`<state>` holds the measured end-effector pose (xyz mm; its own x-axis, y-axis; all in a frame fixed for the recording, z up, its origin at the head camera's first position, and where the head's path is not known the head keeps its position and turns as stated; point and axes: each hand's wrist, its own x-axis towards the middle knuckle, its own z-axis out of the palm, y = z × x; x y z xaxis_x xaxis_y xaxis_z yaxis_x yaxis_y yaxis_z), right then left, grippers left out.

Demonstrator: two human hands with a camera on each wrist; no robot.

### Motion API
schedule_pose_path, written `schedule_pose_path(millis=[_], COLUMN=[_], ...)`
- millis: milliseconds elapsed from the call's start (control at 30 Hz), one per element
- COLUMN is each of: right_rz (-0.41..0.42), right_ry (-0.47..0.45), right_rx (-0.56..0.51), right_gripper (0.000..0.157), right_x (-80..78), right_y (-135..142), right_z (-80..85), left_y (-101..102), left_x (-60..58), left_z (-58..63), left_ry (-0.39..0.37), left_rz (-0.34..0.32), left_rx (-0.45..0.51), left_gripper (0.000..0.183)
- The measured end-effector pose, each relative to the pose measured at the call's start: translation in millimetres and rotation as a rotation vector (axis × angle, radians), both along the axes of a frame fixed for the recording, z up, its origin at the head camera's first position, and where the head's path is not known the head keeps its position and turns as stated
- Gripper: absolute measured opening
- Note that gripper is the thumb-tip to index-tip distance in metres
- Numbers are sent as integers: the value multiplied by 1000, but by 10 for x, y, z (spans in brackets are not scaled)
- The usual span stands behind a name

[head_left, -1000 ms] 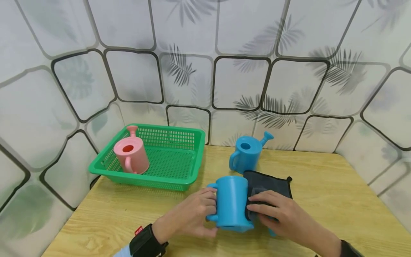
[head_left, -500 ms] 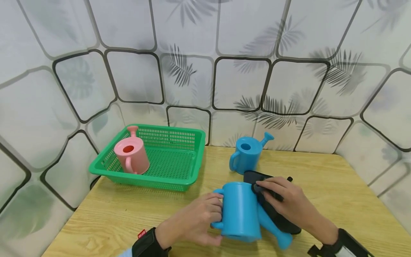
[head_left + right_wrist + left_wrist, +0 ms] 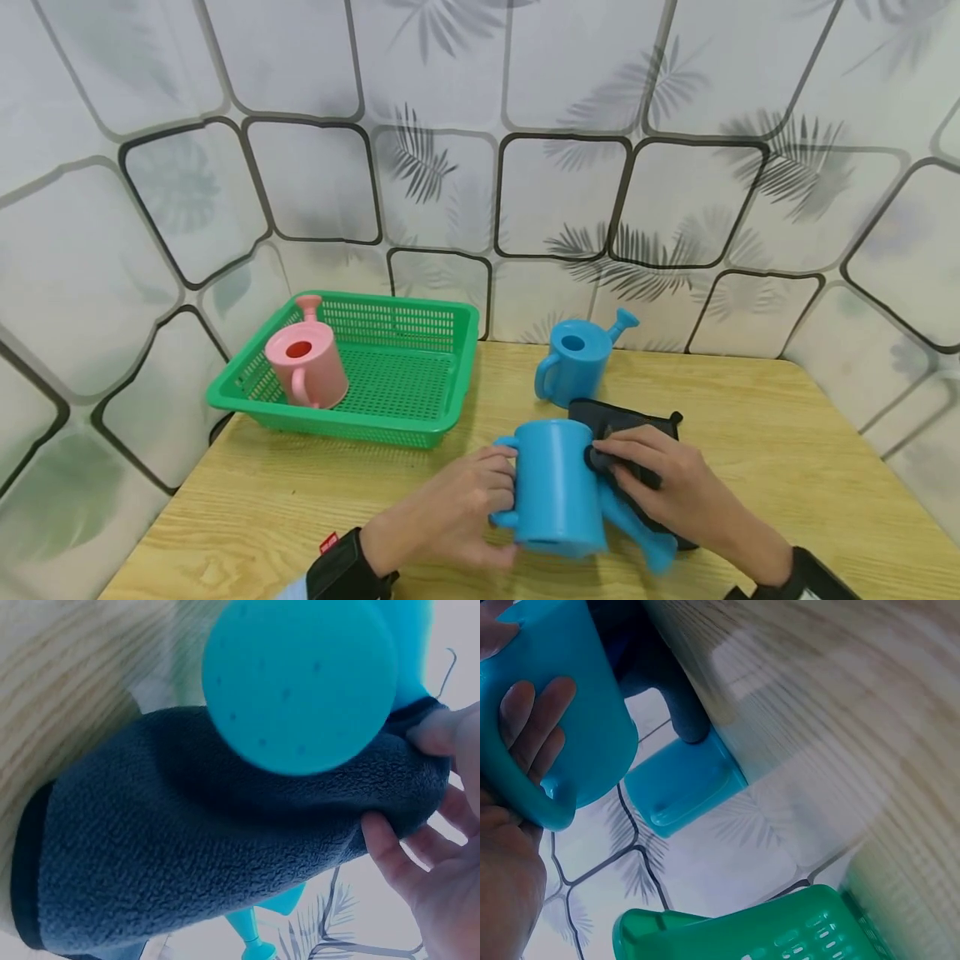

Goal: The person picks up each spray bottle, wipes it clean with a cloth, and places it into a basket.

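Note:
A blue watering can [image 3: 558, 487] is tipped on its side above the table in the head view, its base side towards the front. My left hand [image 3: 465, 508] grips its handle, and in the left wrist view the fingers [image 3: 544, 724] pass through the handle loop. My right hand [image 3: 675, 479] pinches a dark grey fleecy cloth [image 3: 626, 417] against the can's right side, near the spout. In the right wrist view the round sprinkler head [image 3: 300, 682] stands in front of the cloth [image 3: 187, 847]. Part of the cloth is hidden behind can and hand.
A green basket [image 3: 382, 429] stands at the back left, holding a pink watering can [image 3: 318, 371]. Another blue watering can [image 3: 577, 367] stands upright behind the cloth. A patterned curtain [image 3: 562, 192] encloses the wooden table [image 3: 787, 467].
The held can has shifted slightly right and its spout has come into view. My right hand has moved up and right with the cloth, bunching it beside the can.

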<state>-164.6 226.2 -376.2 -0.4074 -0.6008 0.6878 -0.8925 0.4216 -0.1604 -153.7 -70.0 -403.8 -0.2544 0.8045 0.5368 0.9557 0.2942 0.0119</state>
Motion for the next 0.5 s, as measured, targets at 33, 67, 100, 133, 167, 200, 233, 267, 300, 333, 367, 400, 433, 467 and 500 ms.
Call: schedule_pose_path(millis=[33,67,100,133,167,200,233,267,300,333,367,400,433,467,500], right_rz=[27,58,95,128,161,191,210,228,242,252,258,263,265,263,257], right_ry=[-1,-4,2,6,9,9,14,19,24,31,32,41,55,68,82], right_rx=[-4,-7,-10,-8,-5,0,9,19,31,43,52,57,58,57,54], right_gripper=[26,30,31,30,28,27,26,25,25,25,26,26,27,28,29], right_x=[16,34,52,70,92,115,136,157,175,190,202,206,201,191,177], right_y=[-9,-18,-28,-37,-45,-51,-56,-58,-58,-55,-48,-40,-31,-22,-13], right_z=[-1,0,2,4,8,11,16,18,22,28,34,43,51,59,68], left_y=[-11,-21,-29,-40,-49,-57,-66,-73,-80,-87,-91,-95,-95,-93,-89], left_x=[-5,-12,-19,-26,-35,-43,-51,-60,-66,-73,-79,-84,-88,-92,-94], left_z=[0,3,5,8,10,11,12,15,17,21,24,28,34,40,43], left_ry=[-11,-21,-28,-33,-31,-37,-43,-40,-40,-41,-42,-48,-43,-38,-33], left_rz=[0,2,4,9,14,19,22,25,27,29,26,23,21,18,14], left_rx=[1,3,8,9,12,17,21,28,32,34,39,42,44,43,41], left_gripper=[25,24,24,25,25,26,26,27,27,28,29,29,29,30,30])
